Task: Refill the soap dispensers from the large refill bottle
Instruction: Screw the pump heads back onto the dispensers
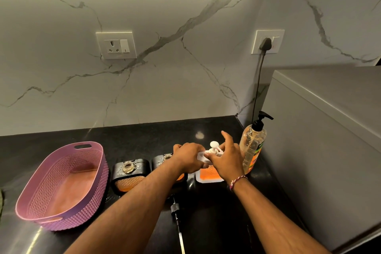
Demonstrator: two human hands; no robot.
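A white soap dispenser point(208, 176) with orange liquid stands on the black counter point(144, 140). My left hand point(190, 158) grips its white top. My right hand point(225, 158) closes around the white pump head point(214, 145) on it. Two black dispensers stand to the left, one point(128, 173) with its neck open, the other point(162, 160) partly hidden by my left arm. The large refill bottle point(252, 146), clear with orange soap and a black pump, stands just right of my hands. A loose black pump point(176, 212) lies on the counter between my forearms.
A purple plastic basket point(61, 185) sits at the left. A grey appliance point(329, 140) fills the right side, its cable running up to a wall socket point(267, 42). Another socket point(116, 45) is on the marble wall.
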